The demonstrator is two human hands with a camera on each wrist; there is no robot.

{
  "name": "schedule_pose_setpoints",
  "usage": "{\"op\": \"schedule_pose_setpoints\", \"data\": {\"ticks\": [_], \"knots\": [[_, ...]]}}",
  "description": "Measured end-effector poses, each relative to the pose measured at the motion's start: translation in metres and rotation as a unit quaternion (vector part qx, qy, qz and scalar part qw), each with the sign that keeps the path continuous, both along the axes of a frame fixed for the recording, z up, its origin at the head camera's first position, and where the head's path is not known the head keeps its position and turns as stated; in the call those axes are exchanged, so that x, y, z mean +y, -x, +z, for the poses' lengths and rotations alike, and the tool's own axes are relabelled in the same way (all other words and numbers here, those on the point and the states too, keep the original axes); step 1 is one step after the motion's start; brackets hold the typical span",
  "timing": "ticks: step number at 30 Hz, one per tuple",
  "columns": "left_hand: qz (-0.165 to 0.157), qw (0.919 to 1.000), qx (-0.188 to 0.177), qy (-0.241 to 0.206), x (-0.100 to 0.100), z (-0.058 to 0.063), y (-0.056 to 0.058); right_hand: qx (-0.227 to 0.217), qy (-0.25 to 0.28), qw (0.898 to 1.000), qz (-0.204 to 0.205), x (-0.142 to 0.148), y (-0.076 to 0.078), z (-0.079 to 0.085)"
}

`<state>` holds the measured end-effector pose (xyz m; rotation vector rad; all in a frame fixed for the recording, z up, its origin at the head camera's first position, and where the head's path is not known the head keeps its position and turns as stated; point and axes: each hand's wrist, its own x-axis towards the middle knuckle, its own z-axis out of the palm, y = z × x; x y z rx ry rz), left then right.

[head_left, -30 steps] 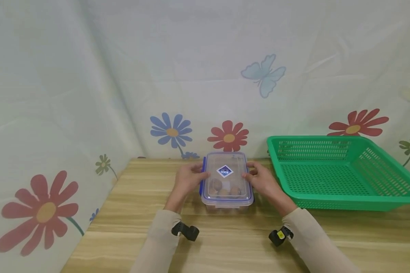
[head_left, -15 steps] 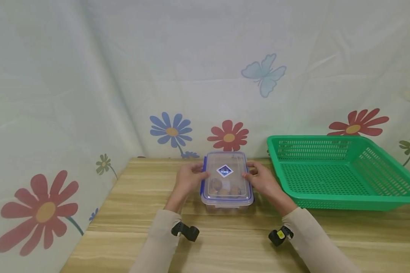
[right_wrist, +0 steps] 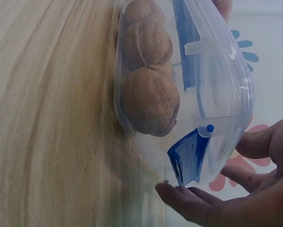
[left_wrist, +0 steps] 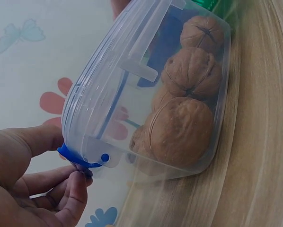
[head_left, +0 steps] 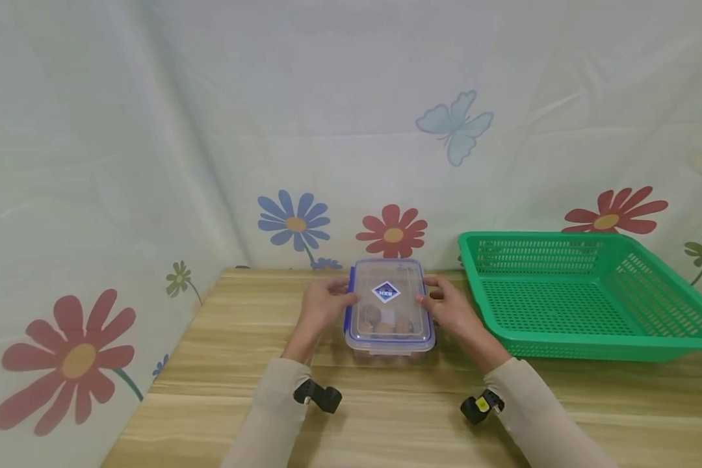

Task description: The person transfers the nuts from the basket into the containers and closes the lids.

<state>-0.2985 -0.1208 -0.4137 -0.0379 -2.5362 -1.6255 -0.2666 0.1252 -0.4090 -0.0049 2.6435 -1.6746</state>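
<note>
A clear plastic food container (head_left: 387,270) with a blue-rimmed lid stands on the table, a diamond label on its lid. Several walnuts (left_wrist: 181,132) lie inside, toward the near end. My left hand (head_left: 322,309) grips the container's left side, thumb on the lid's edge and curled fingers at a blue latch (left_wrist: 77,158), which sticks outward. On the opposite side my right hand (head_left: 453,315) has its thumb at the lid's edge. Its fingers are under another blue latch (right_wrist: 191,156), which hangs angled away from the wall. The lid sits on the container.
A green slotted plastic basket (head_left: 561,348) stands just right of the container, close to my right hand. The wooden table (head_left: 210,364) ends at a wall sheet (head_left: 339,130) printed with flowers and a butterfly.
Both hands keep their places on the container's sides, and the container stays put. Only the head view shifts very slightly.
</note>
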Motion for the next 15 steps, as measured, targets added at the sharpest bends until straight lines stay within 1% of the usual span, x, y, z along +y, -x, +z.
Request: {"op": "schedule_pose_setpoints", "data": {"ticks": [5, 7, 15], "knots": [[-0.003, 1.0000, 0.002, 0.001, -0.0006, -0.0009, 0.0000, -0.001, 0.017, 1.000, 0.004, 0.0004, -0.0006, 0.0000], [-0.003, 1.0000, 0.001, -0.001, -0.0008, -0.0014, 0.0000, 0.005, 0.013, 1.000, 0.004, 0.0011, -0.0008, 0.0003], [0.001, 1.0000, -0.003, -0.007, -0.0005, -0.0013, -0.0010, 0.033, -0.059, 0.998, -0.007, 0.0014, 0.0002, 0.0037]]}}
